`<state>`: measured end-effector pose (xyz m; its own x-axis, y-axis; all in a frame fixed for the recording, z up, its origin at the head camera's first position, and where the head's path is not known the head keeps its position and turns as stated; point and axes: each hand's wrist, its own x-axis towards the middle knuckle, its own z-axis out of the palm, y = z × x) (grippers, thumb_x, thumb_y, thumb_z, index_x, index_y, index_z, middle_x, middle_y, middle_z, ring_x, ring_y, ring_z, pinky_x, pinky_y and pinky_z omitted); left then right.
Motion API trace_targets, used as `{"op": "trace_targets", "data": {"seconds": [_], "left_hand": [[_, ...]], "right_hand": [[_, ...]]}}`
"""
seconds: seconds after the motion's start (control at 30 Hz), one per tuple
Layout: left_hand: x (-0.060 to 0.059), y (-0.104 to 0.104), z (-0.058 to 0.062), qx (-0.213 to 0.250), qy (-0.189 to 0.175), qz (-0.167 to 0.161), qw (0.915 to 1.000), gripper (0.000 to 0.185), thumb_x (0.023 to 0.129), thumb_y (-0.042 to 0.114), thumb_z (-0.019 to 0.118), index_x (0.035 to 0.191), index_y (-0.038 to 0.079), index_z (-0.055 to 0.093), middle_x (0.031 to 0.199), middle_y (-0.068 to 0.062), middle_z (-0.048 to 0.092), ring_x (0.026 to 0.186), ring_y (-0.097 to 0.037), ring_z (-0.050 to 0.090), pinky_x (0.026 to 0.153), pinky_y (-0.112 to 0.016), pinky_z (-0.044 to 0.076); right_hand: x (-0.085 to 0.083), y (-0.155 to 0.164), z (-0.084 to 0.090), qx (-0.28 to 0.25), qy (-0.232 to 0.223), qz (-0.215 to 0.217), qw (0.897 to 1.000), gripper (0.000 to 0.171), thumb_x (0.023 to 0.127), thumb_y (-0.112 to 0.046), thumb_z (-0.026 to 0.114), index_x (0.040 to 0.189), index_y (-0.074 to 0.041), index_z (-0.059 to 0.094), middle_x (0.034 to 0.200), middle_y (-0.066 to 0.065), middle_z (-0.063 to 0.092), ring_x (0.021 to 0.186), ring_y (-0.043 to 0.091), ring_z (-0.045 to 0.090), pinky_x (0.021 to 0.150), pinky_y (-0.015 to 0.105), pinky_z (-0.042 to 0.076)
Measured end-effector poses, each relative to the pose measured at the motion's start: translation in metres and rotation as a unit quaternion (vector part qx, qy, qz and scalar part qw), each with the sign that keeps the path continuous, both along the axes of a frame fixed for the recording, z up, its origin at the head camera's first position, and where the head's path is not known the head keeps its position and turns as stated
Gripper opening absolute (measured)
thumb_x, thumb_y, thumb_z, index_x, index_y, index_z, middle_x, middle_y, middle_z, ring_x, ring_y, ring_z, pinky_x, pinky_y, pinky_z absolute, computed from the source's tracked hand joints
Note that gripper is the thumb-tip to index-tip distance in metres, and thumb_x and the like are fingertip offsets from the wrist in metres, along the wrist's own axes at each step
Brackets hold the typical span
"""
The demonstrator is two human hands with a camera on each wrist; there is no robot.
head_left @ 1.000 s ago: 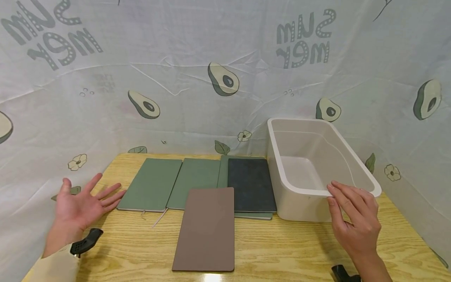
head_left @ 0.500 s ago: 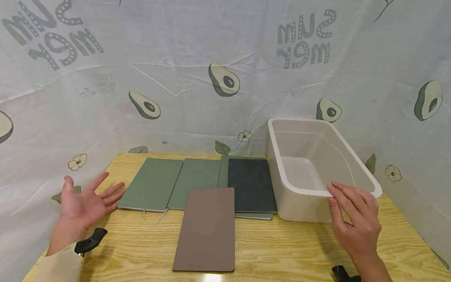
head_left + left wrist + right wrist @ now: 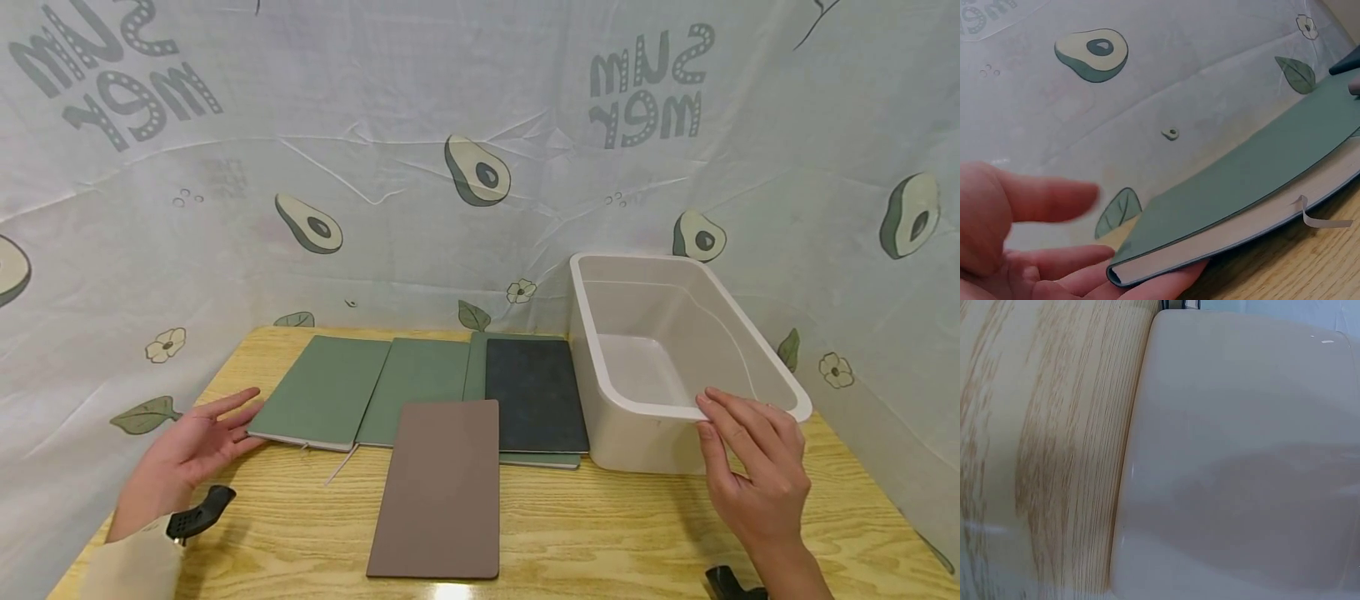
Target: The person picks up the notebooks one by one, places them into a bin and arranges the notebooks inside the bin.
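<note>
My left hand (image 3: 198, 446) is at the left corner of the leftmost green notebook (image 3: 322, 392). In the left wrist view, some fingers (image 3: 1169, 284) reach beneath the notebook's corner, while the thumb stands raised above, apart from the cover. A ribbon bookmark (image 3: 1325, 222) trails from its pages. My right hand (image 3: 757, 467) holds the near rim of a whitish plastic bin (image 3: 645, 437), fingertips over the rim and thumb against the outer wall. The right wrist view shows the bin's smooth wall (image 3: 1235, 425) but not the hand.
Right of that notebook lie another green notebook (image 3: 423, 375), a dark navy notebook (image 3: 536, 396) over a further green one (image 3: 540, 458), and a brown notebook (image 3: 438, 492) nearer the front. A printed curtain (image 3: 390, 167) hangs behind the wooden table (image 3: 585, 533).
My left hand has turned from palm-up with spread fingers and moved slightly right, its fingers now under the notebook's corner. The right hand and the bin have stayed in place.
</note>
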<state>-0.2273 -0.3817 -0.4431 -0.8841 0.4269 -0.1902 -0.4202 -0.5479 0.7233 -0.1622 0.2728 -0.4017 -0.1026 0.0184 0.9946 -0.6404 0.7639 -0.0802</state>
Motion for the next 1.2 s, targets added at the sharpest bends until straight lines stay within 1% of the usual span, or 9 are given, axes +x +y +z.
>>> {"op": "trace_targets", "data": {"seconds": [0.03, 0.07, 0.13, 0.23, 0.33, 0.7, 0.83, 1.03, 1.2], "left_hand": [[-0.0003, 0.0019, -0.0003, -0.034, 0.003, 0.007, 0.9994, 0.045, 0.117, 0.016, 0.035, 0.115, 0.022, 0.079, 0.119, 0.002, 0.076, 0.112, -0.021, 0.076, 0.097, -0.041, 0.063], [-0.0005, 0.0037, -0.0006, -0.058, 0.002, 0.013, 0.9982, 0.044, 0.116, 0.010, 0.038, 0.114, 0.023, 0.080, 0.118, 0.004, 0.076, 0.110, -0.020, 0.077, 0.096, -0.039, 0.063], [-0.0008, 0.0061, -0.0011, -0.093, 0.006, 0.020, 0.9954, 0.046, 0.114, 0.002, 0.041, 0.114, 0.026, 0.080, 0.117, 0.006, 0.076, 0.108, -0.018, 0.077, 0.095, -0.037, 0.063], [-0.0007, 0.0088, -0.0013, -0.112, 0.005, 0.030, 0.9933, 0.046, 0.111, -0.004, 0.045, 0.113, 0.026, 0.080, 0.115, 0.006, 0.077, 0.105, -0.019, 0.078, 0.093, -0.036, 0.064], [-0.0002, 0.0101, -0.0007, -0.119, 0.004, 0.038, 0.9922, 0.046, 0.110, -0.005, 0.047, 0.112, 0.026, 0.081, 0.113, 0.006, 0.077, 0.104, -0.019, 0.079, 0.091, -0.035, 0.064], [-0.0003, 0.0082, 0.0013, -0.085, -0.013, 0.034, 0.9957, 0.049, 0.111, -0.005, 0.042, 0.113, 0.023, 0.082, 0.113, 0.002, 0.078, 0.105, -0.023, 0.079, 0.094, -0.038, 0.063], [-0.0008, 0.0075, 0.0005, -0.069, -0.011, 0.028, 0.9971, 0.049, 0.112, -0.005, 0.040, 0.114, 0.021, 0.082, 0.114, 0.002, 0.078, 0.106, -0.023, 0.079, 0.095, -0.039, 0.062], [-0.0013, 0.0070, 0.0010, -0.026, 0.022, 0.006, 0.9994, 0.052, 0.113, -0.005, 0.034, 0.121, 0.017, 0.080, 0.120, -0.004, 0.078, 0.110, -0.026, 0.078, 0.095, -0.037, 0.062], [-0.0008, 0.0077, 0.0061, 0.016, 0.047, -0.012, 0.9987, 0.055, 0.113, -0.004, 0.028, 0.125, 0.014, 0.079, 0.124, -0.008, 0.077, 0.114, -0.026, 0.077, 0.097, -0.035, 0.061]], "right_hand": [[0.0003, 0.0000, -0.0002, -0.001, -0.001, 0.000, 1.000, 0.042, 0.104, -0.036, 0.070, 0.101, 0.003, 0.083, 0.101, 0.024, 0.080, 0.091, 0.045, 0.061, 0.109, 0.019, 0.042], [0.0004, 0.0000, -0.0003, -0.001, -0.001, 0.000, 1.000, 0.042, 0.104, -0.036, 0.070, 0.101, 0.003, 0.083, 0.101, 0.024, 0.080, 0.092, 0.045, 0.061, 0.109, 0.020, 0.042], [0.0008, 0.0002, -0.0005, -0.001, -0.002, 0.000, 1.000, 0.042, 0.104, -0.036, 0.070, 0.101, 0.003, 0.083, 0.102, 0.024, 0.080, 0.092, 0.045, 0.061, 0.109, 0.020, 0.042], [0.0011, 0.0003, -0.0007, 0.000, -0.002, 0.001, 1.000, 0.041, 0.104, -0.036, 0.070, 0.102, 0.003, 0.083, 0.102, 0.024, 0.080, 0.092, 0.046, 0.061, 0.109, 0.020, 0.042], [0.0014, 0.0000, -0.0005, 0.000, -0.001, 0.001, 1.000, 0.041, 0.104, -0.036, 0.070, 0.102, 0.003, 0.083, 0.102, 0.024, 0.080, 0.092, 0.046, 0.061, 0.109, 0.020, 0.042], [0.0026, 0.0000, 0.0008, 0.003, -0.001, 0.000, 1.000, 0.042, 0.104, -0.037, 0.070, 0.102, 0.003, 0.083, 0.102, 0.024, 0.080, 0.092, 0.046, 0.061, 0.110, 0.021, 0.042], [0.0036, 0.0002, -0.0001, 0.002, -0.002, -0.002, 1.000, 0.042, 0.104, -0.037, 0.070, 0.102, 0.003, 0.083, 0.102, 0.024, 0.080, 0.092, 0.046, 0.061, 0.110, 0.021, 0.042], [0.0045, -0.0001, -0.0010, 0.001, 0.007, 0.000, 1.000, 0.041, 0.104, -0.035, 0.070, 0.101, 0.004, 0.083, 0.102, 0.023, 0.080, 0.091, 0.045, 0.061, 0.109, 0.021, 0.043], [0.0050, -0.0001, -0.0012, 0.002, 0.008, 0.001, 1.000, 0.041, 0.104, -0.035, 0.070, 0.101, 0.004, 0.083, 0.101, 0.024, 0.080, 0.091, 0.045, 0.061, 0.109, 0.020, 0.043]]}}
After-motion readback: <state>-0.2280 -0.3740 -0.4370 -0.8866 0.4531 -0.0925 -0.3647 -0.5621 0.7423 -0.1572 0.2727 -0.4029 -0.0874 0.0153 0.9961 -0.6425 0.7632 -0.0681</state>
